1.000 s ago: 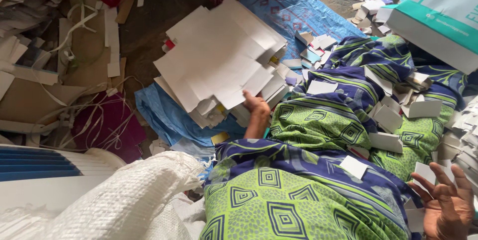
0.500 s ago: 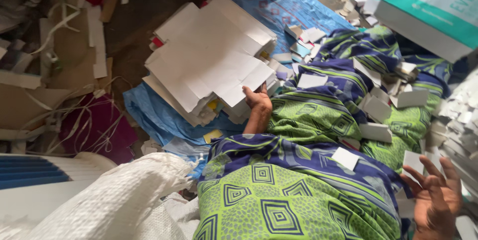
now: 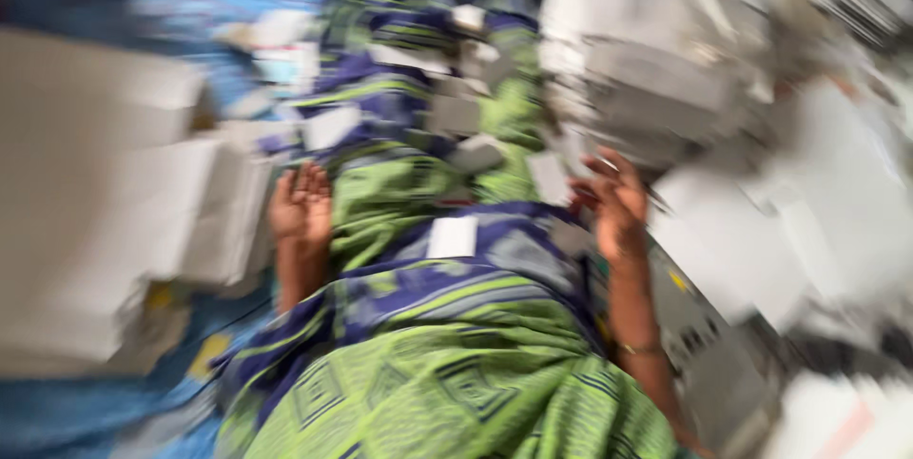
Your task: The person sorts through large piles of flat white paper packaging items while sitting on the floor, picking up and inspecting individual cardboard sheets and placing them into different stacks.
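The view is heavily motion-blurred. My left hand [image 3: 301,208] lies with its fingers stretched out on the edge of the green and blue patterned cloth [image 3: 447,373] over my lap, right beside a stack of white card sheets [image 3: 114,202]. My right hand [image 3: 613,200] hovers at the cloth's right edge with its fingers spread and nothing clearly in it, close to a heap of white paper pieces [image 3: 666,69]. Small white card pieces [image 3: 453,236] lie scattered on the cloth.
A blue sheet [image 3: 86,411] covers the floor under the card stack at the left. More white sheets [image 3: 761,231] and a grey printed board [image 3: 704,345] crowd the right side. Details are too smeared to name.
The camera has swung right and down, so the card stack now sits at the far left. My right hand has risen from the lower right toward the paper heap. My left hand stays by the stack.
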